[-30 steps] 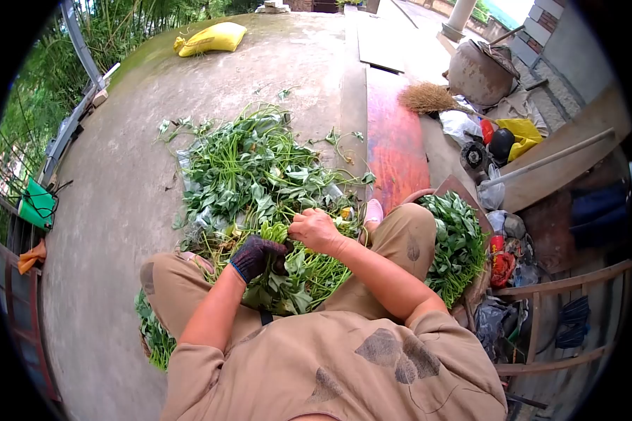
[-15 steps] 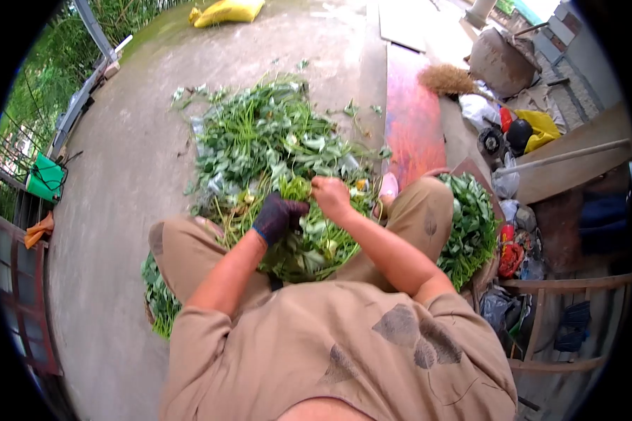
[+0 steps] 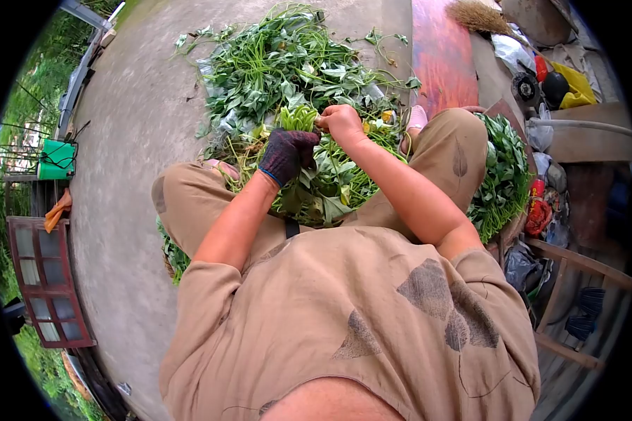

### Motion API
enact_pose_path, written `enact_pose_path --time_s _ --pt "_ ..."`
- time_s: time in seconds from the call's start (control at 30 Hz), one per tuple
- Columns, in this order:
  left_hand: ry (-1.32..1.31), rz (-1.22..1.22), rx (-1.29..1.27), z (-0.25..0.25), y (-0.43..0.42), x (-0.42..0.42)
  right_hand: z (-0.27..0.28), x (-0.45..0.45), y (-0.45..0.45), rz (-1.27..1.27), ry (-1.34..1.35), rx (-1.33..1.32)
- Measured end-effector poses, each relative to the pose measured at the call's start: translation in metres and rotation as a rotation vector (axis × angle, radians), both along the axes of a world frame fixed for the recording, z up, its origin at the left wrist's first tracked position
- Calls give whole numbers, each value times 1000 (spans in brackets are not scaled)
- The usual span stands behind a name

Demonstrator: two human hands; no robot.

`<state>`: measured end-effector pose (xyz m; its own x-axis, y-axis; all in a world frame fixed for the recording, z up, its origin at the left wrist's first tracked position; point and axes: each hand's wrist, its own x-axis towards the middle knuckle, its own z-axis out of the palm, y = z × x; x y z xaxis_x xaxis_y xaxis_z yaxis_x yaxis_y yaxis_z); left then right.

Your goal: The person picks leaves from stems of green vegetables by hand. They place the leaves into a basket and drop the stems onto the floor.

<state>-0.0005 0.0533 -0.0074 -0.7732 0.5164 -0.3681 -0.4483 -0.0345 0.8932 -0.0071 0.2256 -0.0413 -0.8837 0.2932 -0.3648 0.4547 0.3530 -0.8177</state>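
Observation:
My left hand (image 3: 288, 156), in a dark knitted glove, is closed around a bundle of leafy green stems (image 3: 298, 118). The cut-looking stem ends point up and away from me, and the leaves hang below the fist. Bare and pinched, my right hand (image 3: 342, 125) touches the right side of the bundle near the stem ends; what lies between its fingertips is too small to make out. Beyond both hands spreads a big heap of loose leafy greens (image 3: 267, 70) on the ground, and more stems lie between my legs.
By my right knee is a container of greens (image 3: 498, 172); more greens (image 3: 174, 251) show at my left. A reddish board (image 3: 442, 56) lies ahead right, near a straw broom (image 3: 477, 15). At far left are a green bucket (image 3: 56, 158) and a red-framed window (image 3: 49, 281).
The view has tilted down, so the heap and hands appear higher. My left fist has turned, showing the stem ends more plainly. The right hand stays close against the bundle.

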Motion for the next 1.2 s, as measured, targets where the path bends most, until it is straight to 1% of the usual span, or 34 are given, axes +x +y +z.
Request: enact_pose_path --time_s 0.07,0.1,0.13,0.17,0.2,0.23,0.27,0.3,0.33,0.37,0.43,0.47,0.5,0.57,0.6,0.67,0.7,0.73,0.77,0.83,0.87,0.9,0.97,1.03,1.07,1.1,1.13,1.17,1.2 --pt "-154 32 87 -6 0 -3 2 0 3 -33 -51 -122" --pt "-124 -27 126 3 0 2 4 -3 5 -49 -77 -183" --pt "-94 -84 165 24 0 11 -32 -20 19 -241 -28 -8" --pt "-63 -147 201 46 -1 16 -2 -16 39 -414 -120 -191" --pt "3 -257 182 65 -5 18 -8 -17 66 -488 -39 -357" --pt "-75 -202 224 58 -11 15 -2 -20 85 -469 59 -460" --pt "-150 -135 274 44 -15 11 12 -20 95 -334 172 -535" --pt "-225 -63 330 29 -19 6 31 -20 95 -247 228 -614" --pt "-269 -94 419 24 -23 1 37 -18 90 -172 270 -656" --pt "-218 -130 385 20 -23 0 43 -16 85 -96 314 -700" --pt "-114 -211 296 33 -14 2 53 -5 57 -48 380 -841" --pt "-56 -236 263 33 -8 5 56 -1 48 50 338 -815" --pt "-127 -197 309 28 -3 13 69 7 35 122 345 -737" --pt "-242 -151 401 16 6 20 62 2 24 263 421 -391" --pt "-310 -145 420 12 7 21 60 0 24 315 447 29" --pt "-440 -128 455 5 6 18 57 4 30 367 318 248" --pt "-444 -123 464 0 5 15 60 5 32 390 255 355" --pt "-449 -122 473 -4 3 13 51 5 34 379 359 241" --pt "-458 -123 481 -8 2 11 47 6 37 388 350 194" --pt "-444 -95 461 -11 3 10 61 15 34 396 329 104" --pt "-450 -82 466 -20 3 9 70 22 29 414 344 464" --pt "-455 -67 470 -16 5 10 72 26 24 425 317 797" --pt "-467 -45 479 -9 7 12 73 32 24 436 408 1010" --pt "-484 -2 488 -13 7 10 79 32 22 538 231 590" --pt "-411 150 425 -37 3 4 82 34 22 567 138 386" --pt "-442 118 426 -35 -4 0 67 38 17 486 244 264" --pt "-493 168 399 -43 -3 -8 74 40 10 524 124 457" --pt "-411 153 419 -24 1 -4 75 47 7 545 214 679" --pt "-404 107 498 -16 1 -3 82 49 8 514 208 709"
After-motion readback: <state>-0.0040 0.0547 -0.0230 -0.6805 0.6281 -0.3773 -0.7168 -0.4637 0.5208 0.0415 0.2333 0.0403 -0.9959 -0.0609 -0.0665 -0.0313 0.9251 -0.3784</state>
